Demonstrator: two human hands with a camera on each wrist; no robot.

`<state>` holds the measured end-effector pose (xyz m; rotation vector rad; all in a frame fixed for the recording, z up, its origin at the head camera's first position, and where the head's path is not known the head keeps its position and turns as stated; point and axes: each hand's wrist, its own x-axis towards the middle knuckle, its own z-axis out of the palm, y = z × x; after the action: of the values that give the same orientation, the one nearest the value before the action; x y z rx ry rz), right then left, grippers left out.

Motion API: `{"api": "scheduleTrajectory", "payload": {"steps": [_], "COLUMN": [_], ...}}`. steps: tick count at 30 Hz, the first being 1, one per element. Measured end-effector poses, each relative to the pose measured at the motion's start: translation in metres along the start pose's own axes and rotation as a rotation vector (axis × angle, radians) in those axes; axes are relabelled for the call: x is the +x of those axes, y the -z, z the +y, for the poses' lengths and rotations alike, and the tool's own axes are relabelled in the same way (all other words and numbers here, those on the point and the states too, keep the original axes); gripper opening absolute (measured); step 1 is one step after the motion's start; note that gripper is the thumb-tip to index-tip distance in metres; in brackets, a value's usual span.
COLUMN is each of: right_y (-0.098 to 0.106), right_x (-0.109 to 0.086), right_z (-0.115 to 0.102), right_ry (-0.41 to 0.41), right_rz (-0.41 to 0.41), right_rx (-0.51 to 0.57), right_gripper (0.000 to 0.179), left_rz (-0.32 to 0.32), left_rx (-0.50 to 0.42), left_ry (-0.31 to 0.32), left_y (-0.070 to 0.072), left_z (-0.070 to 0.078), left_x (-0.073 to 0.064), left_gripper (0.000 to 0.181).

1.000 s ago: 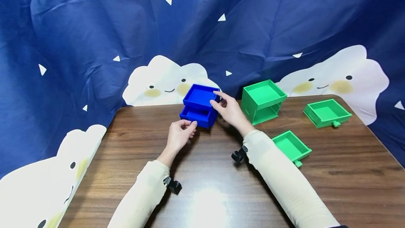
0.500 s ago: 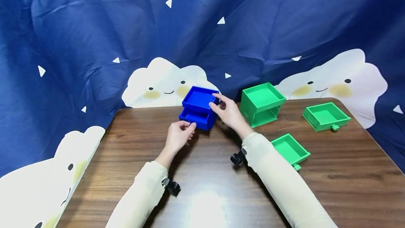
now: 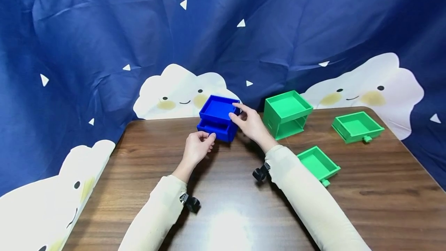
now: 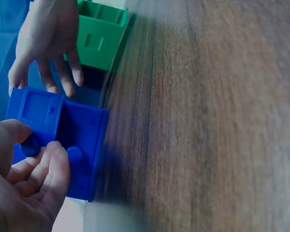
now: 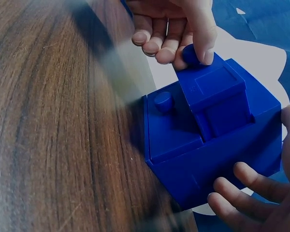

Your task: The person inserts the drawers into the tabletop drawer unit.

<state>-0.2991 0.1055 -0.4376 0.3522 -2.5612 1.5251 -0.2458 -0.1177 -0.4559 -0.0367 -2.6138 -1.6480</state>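
Note:
A small blue drawer cabinet (image 3: 219,110) with a shallow tray top stands at the back of the table. Its upper drawer (image 5: 215,87) is partly pulled out, while the lower drawer (image 5: 171,121) sits in flush, its round knob showing in both wrist views. With thumb and fingertips my left hand (image 3: 196,149) pinches the knob (image 4: 30,146) of the upper drawer. My right hand (image 3: 252,125) holds the cabinet by its top right edge. In the right wrist view, that hand's other fingers (image 5: 241,191) lie along the cabinet's side wall.
To the right stands a green cabinet (image 3: 273,117) with an open front. Two green drawers lie on the wooden table (image 3: 156,158): one drawer (image 3: 359,127) far right, another drawer (image 3: 318,162) beside my right sleeve. A blue cloud-print curtain (image 3: 209,22) hangs behind.
The upper blue drawer has slid slightly farther into its cabinet, with my left hand still on the knob. My right hand keeps its hold on the cabinet. The head view shifts a little.

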Motion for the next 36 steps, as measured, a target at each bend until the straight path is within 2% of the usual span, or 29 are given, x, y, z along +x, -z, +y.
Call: {"api": "scheduleTrajectory", "payload": {"steps": [13,20,25,36], "right_y": [0.004,0.003,0.002,0.001], "right_x": [0.005,0.005,0.005,0.003], "right_z": [-0.002,-0.001,-0.003,-0.004], "right_ry": [-0.004,-0.016,-0.008,-0.006], "right_rz": [-0.022,-0.027,-0.024,-0.018], "right_rx": [-0.025,-0.013,-0.009,0.001], "right_gripper": [0.052,0.051,0.051,0.051], "left_rz": [0.009,0.014,0.023,0.001], "left_rx": [-0.018,-0.032,-0.046,-0.015], "left_ry": [0.000,0.038,0.042,0.034], "left_y": [-0.004,-0.008,-0.008,-0.010], "left_z": [0.003,0.005,0.005,0.002], "left_x": [0.012,0.016,0.019,0.027], "left_gripper": [0.025,0.026,0.026,0.028]}}
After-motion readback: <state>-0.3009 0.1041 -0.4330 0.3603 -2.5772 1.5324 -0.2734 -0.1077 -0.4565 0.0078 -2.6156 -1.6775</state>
